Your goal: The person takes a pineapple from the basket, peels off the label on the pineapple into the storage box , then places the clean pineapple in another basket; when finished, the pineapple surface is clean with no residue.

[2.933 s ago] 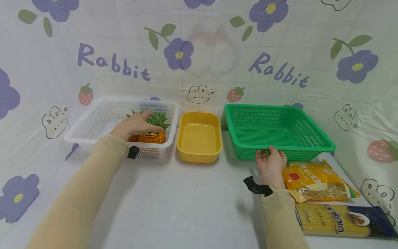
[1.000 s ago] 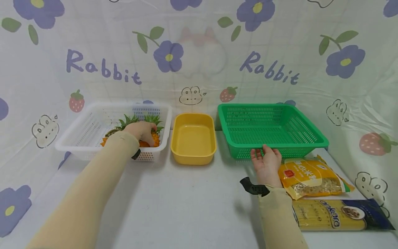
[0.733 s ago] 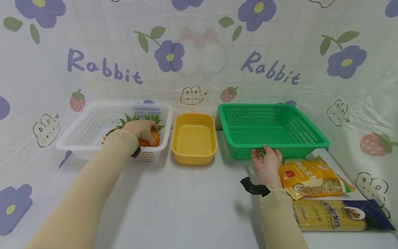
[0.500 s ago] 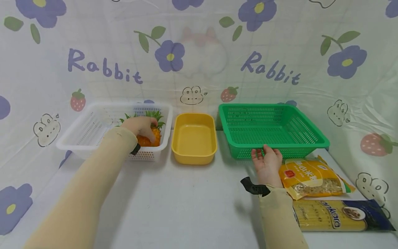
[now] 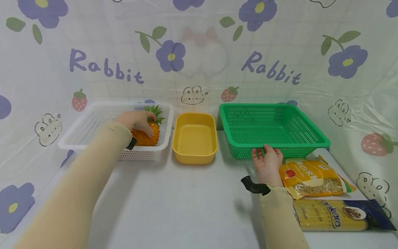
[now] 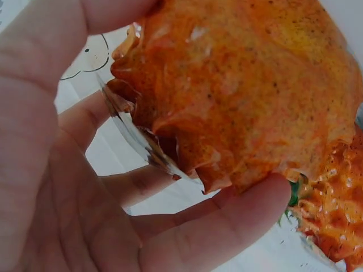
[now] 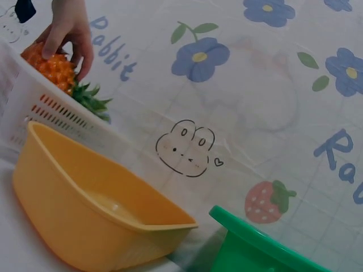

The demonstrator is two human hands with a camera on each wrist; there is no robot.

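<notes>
In the head view my left hand (image 5: 135, 121) grips an orange pineapple (image 5: 148, 135) with green leaves, inside the white basket (image 5: 74, 144). Up close in the left wrist view, its shiny, spiky orange body (image 6: 238, 96) lies between thumb and fingers. Part of a second pineapple (image 6: 340, 198) shows beside it there; in the head view my hand and arm hide that one. The right wrist view also has the held pineapple (image 7: 54, 69), above the basket's rim. My right hand (image 5: 268, 166), palm showing and fingers loosely bent, rests its fingertips against the front of the green basket (image 5: 280, 148).
Between the two baskets stands a yellow tub (image 5: 195, 159). Right of my right hand lie a yellow food bag (image 5: 314, 178) and a long pack of pasta (image 5: 329, 214) on the white table (image 5: 186, 204). A printed cloth (image 5: 211, 69) hangs behind.
My left hand has gone from hovering open to gripping the pineapple, then risen slightly to the left with it. The other pineapple's leaves are now hidden. The right hand stays at the green basket.
</notes>
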